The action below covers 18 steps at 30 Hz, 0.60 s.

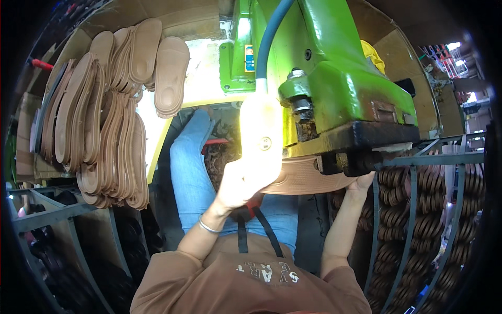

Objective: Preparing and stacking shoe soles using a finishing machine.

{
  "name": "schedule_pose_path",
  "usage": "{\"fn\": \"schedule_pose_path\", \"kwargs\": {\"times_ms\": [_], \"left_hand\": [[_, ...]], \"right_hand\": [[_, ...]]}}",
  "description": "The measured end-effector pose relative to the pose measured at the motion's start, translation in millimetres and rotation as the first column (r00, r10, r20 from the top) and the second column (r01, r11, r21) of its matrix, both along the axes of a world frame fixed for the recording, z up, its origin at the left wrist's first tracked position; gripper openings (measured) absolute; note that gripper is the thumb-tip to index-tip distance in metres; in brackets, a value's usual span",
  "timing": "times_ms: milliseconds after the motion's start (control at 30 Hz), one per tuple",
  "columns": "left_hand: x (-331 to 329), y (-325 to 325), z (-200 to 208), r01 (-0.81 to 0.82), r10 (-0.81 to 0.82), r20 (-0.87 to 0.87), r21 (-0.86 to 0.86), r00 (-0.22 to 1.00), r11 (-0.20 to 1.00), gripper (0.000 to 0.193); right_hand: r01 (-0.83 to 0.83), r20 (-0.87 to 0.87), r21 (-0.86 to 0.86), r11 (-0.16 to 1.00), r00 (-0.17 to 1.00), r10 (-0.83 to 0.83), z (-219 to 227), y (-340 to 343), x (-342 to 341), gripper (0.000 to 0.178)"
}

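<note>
A brown shoe sole (308, 179) is held level between both hands, beneath the dark lower head of a green machine (345, 99). My left hand (243, 183) is closed on the sole's left end; glare from a bright lamp (261, 120) washes out part of its fingers. At the opposite end, my right hand (362, 183) grips the sole with its thumb side showing, its other fingers mostly hidden. The machine's dark foot (350, 163) covers part of the sole's far edge.
Stacks of brown soles (112, 141) lie at the left, and a smaller pile (171, 73) sits on the lit yellow-edged table (201, 70). Metal racks of soles (400, 209) stand at the right, and a rack with dark items (57, 217) at the lower left.
</note>
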<state>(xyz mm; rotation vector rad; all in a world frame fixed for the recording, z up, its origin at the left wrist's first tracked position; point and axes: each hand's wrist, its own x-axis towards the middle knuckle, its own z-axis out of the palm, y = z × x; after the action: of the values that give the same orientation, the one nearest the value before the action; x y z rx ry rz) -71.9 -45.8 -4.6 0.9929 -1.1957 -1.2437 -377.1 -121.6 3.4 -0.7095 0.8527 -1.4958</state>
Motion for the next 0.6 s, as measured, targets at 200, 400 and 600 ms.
{"fn": "schedule_pose_path", "kwargs": {"times_ms": [200,400,600], "left_hand": [[45.6,6.1,12.3,-0.013,0.019,-0.083,0.076,0.996,0.997,0.025],[85.3,24.0,6.7,-0.154,0.193,-0.117,0.283,0.974,0.947,0.036],[79.7,33.7,-1.3,-0.137,0.132,0.04,0.171,0.99,0.976,0.034]], "right_hand": [[-0.193,0.237,-0.184,0.964,0.943,0.234,-38.4,4.0,28.0,0.037],[-0.198,0.33,-0.117,0.973,0.916,0.226,-48.4,25.1,77.0,0.042],[-0.004,0.136,0.063,0.998,0.991,-0.005,-47.4,33.7,68.8,0.036]]}}
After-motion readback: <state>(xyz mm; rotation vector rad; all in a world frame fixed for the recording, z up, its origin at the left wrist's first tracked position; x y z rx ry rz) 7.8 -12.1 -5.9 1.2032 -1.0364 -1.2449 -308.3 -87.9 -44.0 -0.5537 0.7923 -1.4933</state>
